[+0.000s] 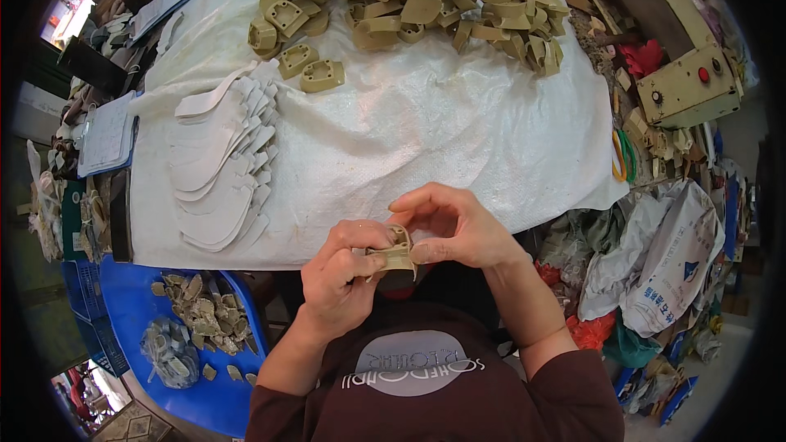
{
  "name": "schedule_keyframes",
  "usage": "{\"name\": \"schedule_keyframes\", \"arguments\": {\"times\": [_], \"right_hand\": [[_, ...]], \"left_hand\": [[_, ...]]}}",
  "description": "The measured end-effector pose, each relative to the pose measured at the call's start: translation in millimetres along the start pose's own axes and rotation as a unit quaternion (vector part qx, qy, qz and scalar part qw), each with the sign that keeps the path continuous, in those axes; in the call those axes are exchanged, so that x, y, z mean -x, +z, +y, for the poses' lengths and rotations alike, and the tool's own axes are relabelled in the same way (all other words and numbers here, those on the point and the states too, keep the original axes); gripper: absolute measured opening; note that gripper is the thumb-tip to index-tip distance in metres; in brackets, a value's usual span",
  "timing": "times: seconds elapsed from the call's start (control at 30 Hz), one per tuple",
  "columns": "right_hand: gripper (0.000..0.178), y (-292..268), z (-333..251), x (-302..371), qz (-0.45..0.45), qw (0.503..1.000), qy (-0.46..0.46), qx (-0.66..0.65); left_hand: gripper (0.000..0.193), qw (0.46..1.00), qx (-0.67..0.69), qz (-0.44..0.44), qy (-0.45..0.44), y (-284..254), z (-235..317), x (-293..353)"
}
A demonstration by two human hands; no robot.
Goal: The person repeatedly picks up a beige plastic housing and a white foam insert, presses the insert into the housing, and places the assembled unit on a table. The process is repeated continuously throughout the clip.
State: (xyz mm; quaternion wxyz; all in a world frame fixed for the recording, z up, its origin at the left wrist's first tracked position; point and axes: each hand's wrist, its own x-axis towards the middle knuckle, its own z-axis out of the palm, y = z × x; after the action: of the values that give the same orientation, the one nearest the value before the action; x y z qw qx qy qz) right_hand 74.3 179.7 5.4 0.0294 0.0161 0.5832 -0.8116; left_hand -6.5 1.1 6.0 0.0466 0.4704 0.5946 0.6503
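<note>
Just in front of my body, past the near edge of the covered table, I hold a khaki plastic shoe heel (396, 259) with holes in its top. My left hand (340, 272) grips it from the left, fingers curled round it. From the other side my right hand (455, 229) presses its thumb to the heel's right edge, with the index finger bent above. Whether a thin covering lies on the heel is too small to tell. Ahead on the table, several similar heels lie in a large heap (422, 8), and two (322, 75) sit at its near left edge.
A white woven sheet (368, 139) covers the table. Overlapping white cut pieces (217, 168) lie at its left. Lower left, a blue stool or tray (184, 405) bears small brownish pieces (214, 311) and a plastic bag (169, 352). A control box (690, 86) and sacks (671, 270) stand right.
</note>
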Motion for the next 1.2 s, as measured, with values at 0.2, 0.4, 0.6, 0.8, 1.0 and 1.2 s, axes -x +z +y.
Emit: {"name": "schedule_keyframes", "arguments": {"times": [0.2, 0.4, 0.6, 0.8, 1.0, 1.2], "right_hand": [[0.043, 0.4, -11.7, -6.8, -0.015, 0.997, 0.072, 0.029], [0.040, 7.2, 5.6, -1.0, 0.048, 0.998, -0.038, 0.001], [0.022, 14.0, 12.8, -5.7, 0.067, 0.947, -0.235, 0.209], [0.011, 29.4, 9.3, -5.9, 0.131, 0.962, -0.180, 0.161], [0.011, 31.1, 1.0, -6.7, 0.181, 0.826, -0.300, 0.441], [0.025, 22.6, 4.8, 1.9, 0.102, 0.974, -0.195, 0.055]], "left_hand": [[0.028, 0.993, -0.107, -0.050, 0.029, 1.0, 2.5, 0.1], [0.021, 0.997, -0.009, 0.042, -0.067, 4.0, 0.0, 9.0], [0.018, 0.977, 0.093, 0.122, -0.145, 14.9, 0.2, 11.7], [0.015, 0.954, 0.159, 0.146, -0.207, 21.1, 2.4, 9.4], [0.015, 0.983, -0.013, 0.097, -0.155, 21.9, 11.5, 4.7], [0.016, 0.990, -0.103, 0.066, -0.071, 4.7, 7.6, -1.7]]}}
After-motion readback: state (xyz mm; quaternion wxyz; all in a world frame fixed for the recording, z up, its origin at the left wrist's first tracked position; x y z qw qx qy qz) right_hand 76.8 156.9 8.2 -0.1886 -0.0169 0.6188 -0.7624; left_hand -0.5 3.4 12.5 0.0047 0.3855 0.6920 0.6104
